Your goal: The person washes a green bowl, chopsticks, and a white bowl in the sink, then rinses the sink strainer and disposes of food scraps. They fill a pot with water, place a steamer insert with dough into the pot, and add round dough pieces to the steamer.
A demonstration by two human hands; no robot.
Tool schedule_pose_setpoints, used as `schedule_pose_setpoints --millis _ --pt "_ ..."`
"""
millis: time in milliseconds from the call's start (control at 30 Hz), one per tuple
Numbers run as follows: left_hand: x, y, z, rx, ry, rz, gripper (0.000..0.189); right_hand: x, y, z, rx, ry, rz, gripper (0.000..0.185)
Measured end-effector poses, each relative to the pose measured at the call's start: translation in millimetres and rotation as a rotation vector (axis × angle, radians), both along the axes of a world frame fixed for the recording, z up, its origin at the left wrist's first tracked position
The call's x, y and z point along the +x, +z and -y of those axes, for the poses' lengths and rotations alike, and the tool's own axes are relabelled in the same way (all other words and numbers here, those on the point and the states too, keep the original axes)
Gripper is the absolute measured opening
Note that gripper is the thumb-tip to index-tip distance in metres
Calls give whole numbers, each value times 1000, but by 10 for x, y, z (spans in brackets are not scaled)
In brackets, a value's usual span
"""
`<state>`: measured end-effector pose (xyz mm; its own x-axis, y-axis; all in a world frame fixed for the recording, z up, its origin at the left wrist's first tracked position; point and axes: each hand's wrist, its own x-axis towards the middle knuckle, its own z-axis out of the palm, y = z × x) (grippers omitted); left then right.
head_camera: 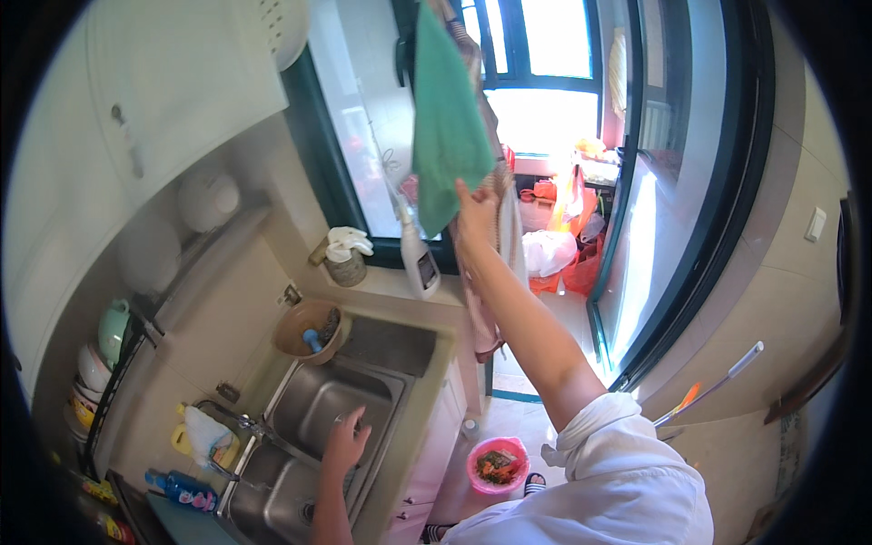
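Note:
A green cloth [446, 116] hangs by the window frame, in front of other hanging fabric [504, 225]. My right hand [475, 204] is raised to its lower edge, fingers touching the cloth; whether they grip it is hard to tell. Over the far basin of the stainless steel double sink [320, 388], my left hand [351, 432] hovers with slightly bent fingers and nothing visible in it. Beside the faucet [252, 424] a pale cloth [208, 436] is draped over a yellow container.
A brown plastic basin [286, 334] stands behind the sink. On the ledge are a white spray bottle [417, 262] and a jar [346, 270] topped with white gloves. A pink-lined waste bin [497, 485] is on the floor near my feet. A glass door [627, 272] stands to the right.

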<state>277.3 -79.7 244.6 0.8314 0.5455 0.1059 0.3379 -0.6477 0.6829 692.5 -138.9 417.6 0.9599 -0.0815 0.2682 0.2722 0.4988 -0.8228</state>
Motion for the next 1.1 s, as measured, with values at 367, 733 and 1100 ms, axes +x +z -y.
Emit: schedule_pose_setpoints --millis 367,733,1100 --pt "3041 2634 415 -1025 -305 1093 49 -887 1638 1260 194 1216 516 20" --pt "3395 2659 1317 -963 -330 1255 51 -345 1431 532 306 488 734 24" --pt "3377 3316 1193 129 -238 1146 60 48 500 1018 -1106 -1487 1072 38"
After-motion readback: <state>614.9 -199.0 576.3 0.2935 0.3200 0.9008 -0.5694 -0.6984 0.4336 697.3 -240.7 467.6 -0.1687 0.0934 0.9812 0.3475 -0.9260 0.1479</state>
